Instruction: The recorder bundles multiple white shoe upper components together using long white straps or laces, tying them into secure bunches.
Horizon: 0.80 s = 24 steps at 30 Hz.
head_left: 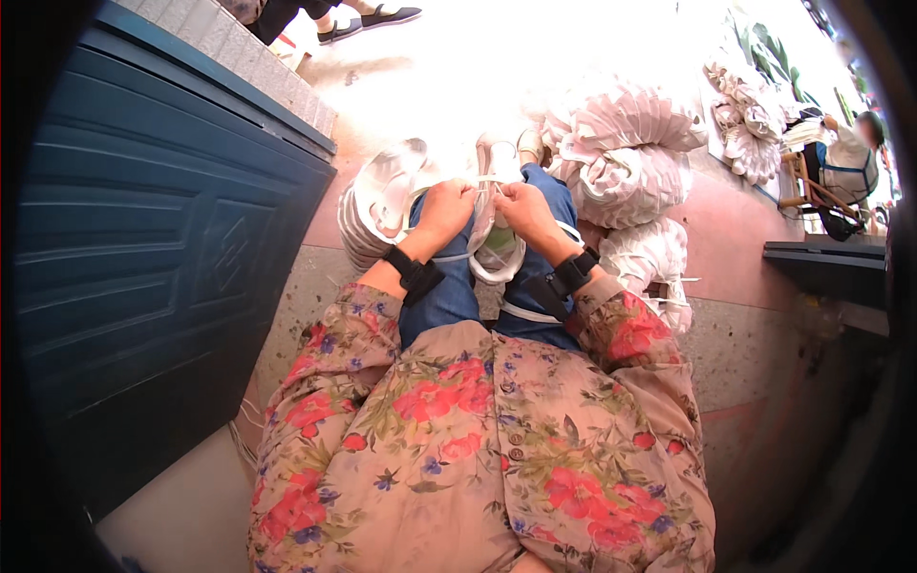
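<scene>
Between my knees stands a white piece that looks like a shoe upper (487, 256), with some pale green inside it. A thin white lace (489, 179) crosses its upper part. My left hand (447, 206) is closed in a pinch at the left of the lace. From the other side, my right hand (526, 206) pinches at the lace too, fingertips close to the left hand's. Bright glare washes out the fingertips, so the exact grip is hard to see. A stack of similar nested white pieces (361, 212) leans beside my left leg.
Large bundles of white pieces (632, 186) lie to my right, with another bundle (745, 134) farther off. A blue panelled door (172, 210) stands at my left. A person sits on a wooden chair (807, 181) at the far right; another person's dark shoes (382, 19) show at the top.
</scene>
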Available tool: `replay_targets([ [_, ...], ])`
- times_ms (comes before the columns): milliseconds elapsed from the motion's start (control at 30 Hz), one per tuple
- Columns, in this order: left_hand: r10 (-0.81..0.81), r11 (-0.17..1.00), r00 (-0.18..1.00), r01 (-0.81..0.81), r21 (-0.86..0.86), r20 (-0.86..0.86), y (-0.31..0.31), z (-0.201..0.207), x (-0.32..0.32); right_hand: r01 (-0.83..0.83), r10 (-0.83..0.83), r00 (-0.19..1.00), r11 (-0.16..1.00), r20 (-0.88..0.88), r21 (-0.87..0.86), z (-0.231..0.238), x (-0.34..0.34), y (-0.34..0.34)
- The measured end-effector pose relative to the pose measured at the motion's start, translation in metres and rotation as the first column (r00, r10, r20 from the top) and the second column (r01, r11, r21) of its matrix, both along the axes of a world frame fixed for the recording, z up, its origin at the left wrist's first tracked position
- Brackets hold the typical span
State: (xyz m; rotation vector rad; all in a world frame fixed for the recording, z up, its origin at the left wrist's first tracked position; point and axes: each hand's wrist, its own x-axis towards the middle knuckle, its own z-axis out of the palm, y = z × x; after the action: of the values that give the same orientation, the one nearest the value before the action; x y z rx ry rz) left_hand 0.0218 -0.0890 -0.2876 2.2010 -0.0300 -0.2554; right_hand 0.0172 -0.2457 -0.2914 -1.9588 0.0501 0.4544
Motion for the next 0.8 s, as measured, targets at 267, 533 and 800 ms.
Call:
replay_targets([
  [267, -0.023, 0.985, 0.989, -0.003, 0.174, 0.145, -0.013, 0.002, 0.015, 0.145, -0.152, 0.988, 0.96, 0.009, 0.241, -0.01, -0.012, 0.006],
  [533, -0.074, 0.962, 0.963, 0.0, 0.273, 0.258, -0.022, 0.016, 0.013, 0.254, -0.248, 0.966, 0.881, -0.069, 0.398, -0.009, -0.015, 0.009],
  [800, -0.186, 0.929, 0.951, 0.088, 0.361, 0.247, -0.022, 0.022, 0.018, 0.159, -0.134, 0.987, 0.918, -0.092, 0.363, -0.006, -0.011, -0.002],
])
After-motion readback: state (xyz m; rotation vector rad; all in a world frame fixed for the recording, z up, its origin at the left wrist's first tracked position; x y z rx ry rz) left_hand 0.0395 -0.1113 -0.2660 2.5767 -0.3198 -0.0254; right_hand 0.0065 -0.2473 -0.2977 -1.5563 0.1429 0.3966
